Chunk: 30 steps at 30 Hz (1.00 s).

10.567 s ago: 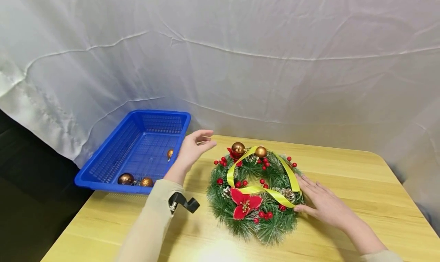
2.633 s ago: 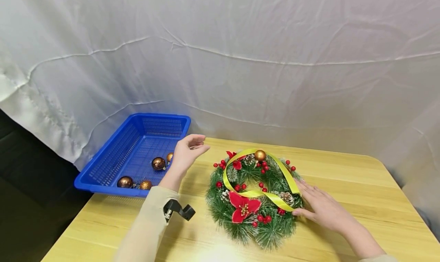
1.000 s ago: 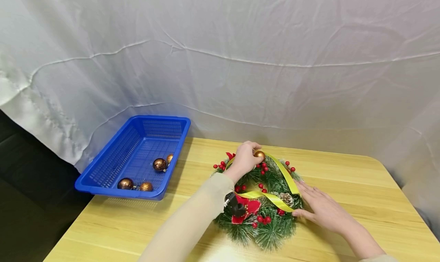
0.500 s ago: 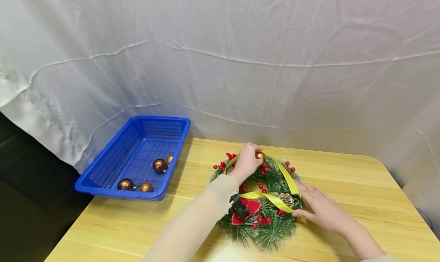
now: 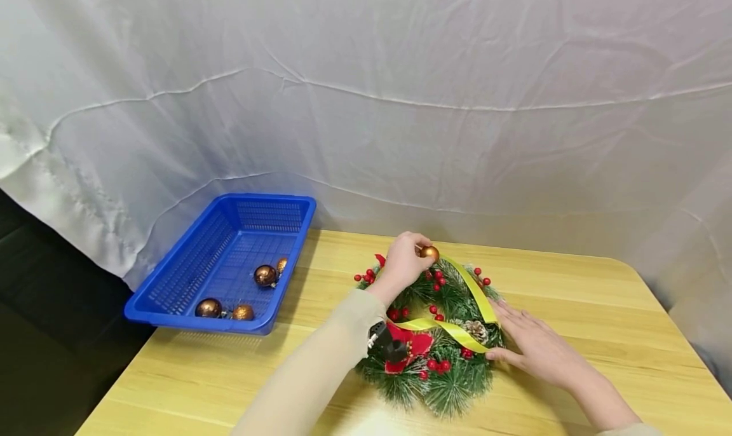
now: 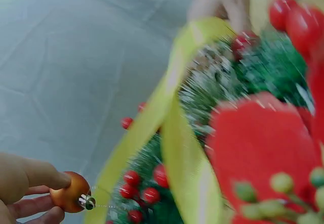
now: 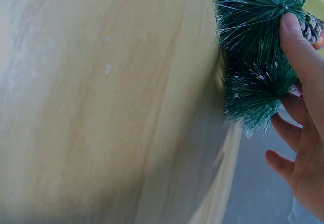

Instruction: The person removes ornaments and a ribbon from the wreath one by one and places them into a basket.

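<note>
the left hand (image 5: 402, 261) has its grip clamped on a copper bauble (image 5: 430, 253), held over the wreath's (image 5: 453, 385) far edge, a thin thread trailing from its cap. the right hand (image 5: 534, 346) rests on the wreath's side, fingers fairly straight. further out on the desk (image 5: 600, 315), four other baubles (image 5: 265, 275) sit in the blue basket (image 5: 237, 248). this one seems mid-handling; the arm hides whether more are on the wreath.
</note>
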Each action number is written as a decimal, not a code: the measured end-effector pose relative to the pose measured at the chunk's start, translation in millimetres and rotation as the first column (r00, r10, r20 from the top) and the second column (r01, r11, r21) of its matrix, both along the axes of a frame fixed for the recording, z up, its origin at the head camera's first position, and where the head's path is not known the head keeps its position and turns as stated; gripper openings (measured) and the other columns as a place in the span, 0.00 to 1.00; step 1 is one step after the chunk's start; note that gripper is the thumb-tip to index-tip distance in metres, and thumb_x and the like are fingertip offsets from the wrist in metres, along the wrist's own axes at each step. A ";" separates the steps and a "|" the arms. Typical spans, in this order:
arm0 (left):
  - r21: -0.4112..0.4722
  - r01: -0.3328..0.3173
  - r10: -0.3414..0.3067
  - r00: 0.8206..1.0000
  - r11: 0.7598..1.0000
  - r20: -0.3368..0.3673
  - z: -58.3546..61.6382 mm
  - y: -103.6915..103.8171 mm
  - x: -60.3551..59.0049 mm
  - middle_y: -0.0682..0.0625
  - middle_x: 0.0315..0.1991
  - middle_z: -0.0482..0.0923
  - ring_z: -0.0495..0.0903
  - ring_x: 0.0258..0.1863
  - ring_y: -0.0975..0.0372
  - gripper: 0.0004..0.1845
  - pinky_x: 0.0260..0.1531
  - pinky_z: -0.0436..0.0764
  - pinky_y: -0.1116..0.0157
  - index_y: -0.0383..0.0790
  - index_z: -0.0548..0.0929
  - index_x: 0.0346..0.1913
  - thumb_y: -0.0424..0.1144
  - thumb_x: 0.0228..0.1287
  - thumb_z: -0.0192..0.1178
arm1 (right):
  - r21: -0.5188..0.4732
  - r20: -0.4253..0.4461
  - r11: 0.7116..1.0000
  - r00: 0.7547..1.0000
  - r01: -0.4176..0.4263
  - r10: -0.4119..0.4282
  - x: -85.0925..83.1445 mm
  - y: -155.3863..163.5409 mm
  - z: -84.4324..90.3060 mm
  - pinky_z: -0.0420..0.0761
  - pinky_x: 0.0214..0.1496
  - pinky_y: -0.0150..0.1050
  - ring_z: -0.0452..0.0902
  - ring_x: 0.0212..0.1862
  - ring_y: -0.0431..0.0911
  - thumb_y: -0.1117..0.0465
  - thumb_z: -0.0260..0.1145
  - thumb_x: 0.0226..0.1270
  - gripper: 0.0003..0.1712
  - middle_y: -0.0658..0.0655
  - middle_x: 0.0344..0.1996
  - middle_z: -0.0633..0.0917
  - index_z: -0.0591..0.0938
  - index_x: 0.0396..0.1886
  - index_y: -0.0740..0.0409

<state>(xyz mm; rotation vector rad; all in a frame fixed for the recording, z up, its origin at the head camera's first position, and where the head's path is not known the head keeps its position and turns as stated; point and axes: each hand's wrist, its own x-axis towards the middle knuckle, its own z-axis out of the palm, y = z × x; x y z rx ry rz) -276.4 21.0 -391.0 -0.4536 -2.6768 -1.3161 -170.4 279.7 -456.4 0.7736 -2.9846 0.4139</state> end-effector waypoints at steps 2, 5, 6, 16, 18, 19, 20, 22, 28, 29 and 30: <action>0.041 0.005 -0.004 1.000 0.999 -0.007 7.5 -4.3 1.8 0.45 0.42 0.78 0.78 0.38 0.59 0.12 0.36 0.78 0.72 0.35 0.85 0.45 0.32 0.58 0.67 | -0.002 -0.001 1.000 1.000 -0.001 0.001 0.2 0.1 0.4 0.41 0.73 0.46 0.56 0.69 0.62 0.33 0.55 0.64 0.50 0.61 0.72 0.58 0.55 0.74 0.60; 0.090 -0.002 0.004 1.000 0.996 -0.024 18.4 -10.9 3.3 0.46 0.41 0.78 0.79 0.36 0.60 0.11 0.35 0.78 0.73 0.36 0.85 0.44 0.32 0.57 0.68 | -0.004 0.000 1.000 1.000 -0.001 0.001 0.4 0.0 1.1 0.51 0.71 0.56 0.57 0.68 0.63 0.33 0.55 0.64 0.50 0.62 0.71 0.59 0.55 0.74 0.61; 0.103 -0.005 0.008 1.000 0.995 -0.029 22.0 -13.2 3.9 0.47 0.41 0.78 0.79 0.36 0.60 0.12 0.35 0.79 0.73 0.36 0.85 0.44 0.32 0.56 0.69 | -0.003 0.001 1.000 1.000 -0.002 0.002 0.4 0.0 1.2 0.53 0.70 0.58 0.57 0.68 0.63 0.34 0.56 0.64 0.50 0.62 0.71 0.59 0.55 0.74 0.61; 0.207 -0.044 0.049 0.999 0.977 -0.016 43.0 -40.0 8.8 0.46 0.44 0.79 0.81 0.38 0.59 0.13 0.37 0.81 0.70 0.39 0.85 0.45 0.33 0.55 0.70 | -0.001 0.003 1.000 1.000 -0.005 0.005 1.3 0.4 1.4 0.52 0.70 0.58 0.57 0.68 0.63 0.34 0.56 0.64 0.50 0.63 0.71 0.58 0.54 0.74 0.61; 0.219 -0.057 0.060 0.998 0.974 -0.009 44.6 -46.8 9.5 0.46 0.44 0.79 0.81 0.38 0.58 0.14 0.38 0.81 0.70 0.39 0.85 0.46 0.34 0.55 0.70 | -0.001 0.002 1.000 1.000 -0.005 0.005 1.5 0.1 1.4 0.52 0.70 0.57 0.57 0.68 0.63 0.34 0.56 0.64 0.50 0.63 0.71 0.58 0.54 0.74 0.61; 0.225 -0.062 0.065 0.998 0.972 -0.007 45.3 -50.5 9.9 0.46 0.44 0.79 0.81 0.38 0.58 0.14 0.38 0.81 0.69 0.39 0.85 0.46 0.34 0.55 0.70 | -0.001 0.005 1.000 1.000 -0.003 0.003 1.5 -0.1 1.7 0.52 0.70 0.57 0.56 0.68 0.63 0.34 0.56 0.63 0.51 0.63 0.71 0.58 0.54 0.74 0.61; 0.230 -0.067 0.070 0.998 0.971 -0.006 46.1 -54.4 10.6 0.46 0.44 0.79 0.81 0.38 0.58 0.14 0.38 0.81 0.69 0.39 0.85 0.46 0.34 0.55 0.70 | -0.002 0.008 1.000 1.000 -0.003 0.003 1.5 -0.3 1.8 0.52 0.70 0.58 0.56 0.68 0.63 0.33 0.56 0.63 0.51 0.63 0.71 0.58 0.55 0.74 0.61; 0.241 -0.075 0.079 0.997 0.968 -0.007 47.8 -62.7 11.9 0.46 0.44 0.80 0.82 0.38 0.58 0.14 0.38 0.82 0.68 0.39 0.85 0.46 0.34 0.55 0.70 | -0.005 0.015 1.000 1.000 0.003 -0.003 1.4 -0.7 2.3 0.53 0.69 0.59 0.56 0.69 0.63 0.33 0.56 0.63 0.51 0.63 0.71 0.58 0.55 0.74 0.61; 0.254 -0.116 0.124 0.992 0.960 -0.017 53.7 -89.2 14.2 0.45 0.44 0.81 0.83 0.38 0.56 0.15 0.39 0.82 0.65 0.37 0.85 0.45 0.33 0.53 0.71 | -0.008 0.020 1.000 1.000 0.001 -0.001 1.5 -1.1 4.0 0.54 0.68 0.61 0.56 0.68 0.65 0.34 0.56 0.63 0.51 0.64 0.71 0.58 0.55 0.74 0.62; 0.256 -0.125 0.133 0.991 0.959 -0.017 54.6 -93.5 13.9 0.45 0.44 0.81 0.83 0.39 0.56 0.15 0.39 0.82 0.65 0.37 0.84 0.45 0.33 0.53 0.71 | -0.008 0.023 1.000 1.000 0.001 -0.001 1.6 -1.1 4.1 0.54 0.68 0.61 0.56 0.68 0.65 0.34 0.56 0.63 0.51 0.65 0.71 0.58 0.55 0.74 0.62; 0.262 -0.132 0.140 0.990 0.956 -0.013 55.7 -97.9 13.9 0.44 0.43 0.81 0.83 0.39 0.55 0.15 0.40 0.82 0.64 0.37 0.84 0.45 0.33 0.53 0.70 | -0.009 0.026 1.000 1.000 0.001 -0.001 1.5 -1.1 4.0 0.53 0.69 0.60 0.56 0.68 0.65 0.34 0.56 0.64 0.51 0.65 0.71 0.58 0.55 0.74 0.62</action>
